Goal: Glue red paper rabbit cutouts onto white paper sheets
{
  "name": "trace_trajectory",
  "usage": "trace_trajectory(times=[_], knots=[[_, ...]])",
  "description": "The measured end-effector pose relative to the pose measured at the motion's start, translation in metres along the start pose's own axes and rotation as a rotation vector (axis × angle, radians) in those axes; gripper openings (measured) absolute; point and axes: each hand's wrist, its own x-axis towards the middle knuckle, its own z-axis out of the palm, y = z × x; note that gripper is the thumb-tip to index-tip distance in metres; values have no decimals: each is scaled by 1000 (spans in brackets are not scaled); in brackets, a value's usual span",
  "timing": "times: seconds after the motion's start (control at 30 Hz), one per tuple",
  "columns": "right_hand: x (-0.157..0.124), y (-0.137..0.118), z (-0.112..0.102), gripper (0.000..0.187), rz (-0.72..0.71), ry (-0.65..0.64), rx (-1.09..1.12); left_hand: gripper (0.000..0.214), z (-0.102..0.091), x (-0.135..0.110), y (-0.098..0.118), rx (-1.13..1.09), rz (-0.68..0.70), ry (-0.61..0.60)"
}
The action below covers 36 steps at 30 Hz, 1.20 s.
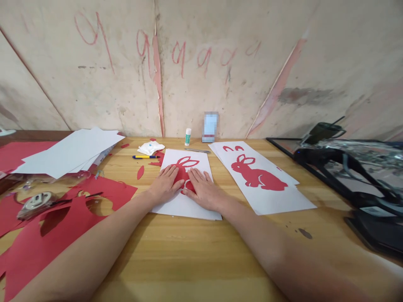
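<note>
My left hand [164,184] and my right hand [201,188] lie flat, fingers stretched out, on a red paper-cut rabbit [181,172]. Under the cutout is a white sheet of paper [185,209] on the wooden table. Only the rabbit's ears and parts of its body show between and above my hands. To the right, a second red paper rabbit [261,174] lies on another white sheet [273,205], with two small curved red pieces [233,148] above it. Neither hand grips anything.
Behind the sheet stand a glue stick [188,137] and a phone [210,127], with tweezers [197,150] nearby. Left are a yellow-blue pen [145,157], a crumpled tissue [150,147], white papers [72,151], red paper scraps [63,239] and a tape measure [37,204]. Black equipment [333,176] stands right.
</note>
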Motion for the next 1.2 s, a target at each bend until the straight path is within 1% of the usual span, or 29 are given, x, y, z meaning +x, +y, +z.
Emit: trace_trajectory(times=[0.2,0.4,0.5,0.57,0.7,0.77,0.93,1.0,1.07,1.2], knots=[[2,3,5,93,-11,-25,1,57,-3,1,2,-25,-40,-45],[1,1,0,95,0,-11,0,52,-1,0,0,-34,-20,-16],[0,1,-2,95,-7,15,-19,56,1,0,0,-19,-8,0],[0,3,-2,95,-1,5,-18,61,2,-1,0,16,-6,-1],[2,7,4,93,6,-5,-19,72,6,-2,-1,84,-24,-41],[3,8,6,92,7,6,-29,73,8,-2,-2,91,-18,-66],[3,7,4,90,3,8,-12,71,6,-1,-3,88,-15,-72],[3,8,1,88,22,11,18,73,4,-2,-1,78,-24,-94],[5,11,-2,86,72,27,44,77,3,-2,0,61,-43,-100],[9,18,-2,85,166,34,29,79,3,-3,1,61,-43,-50]])
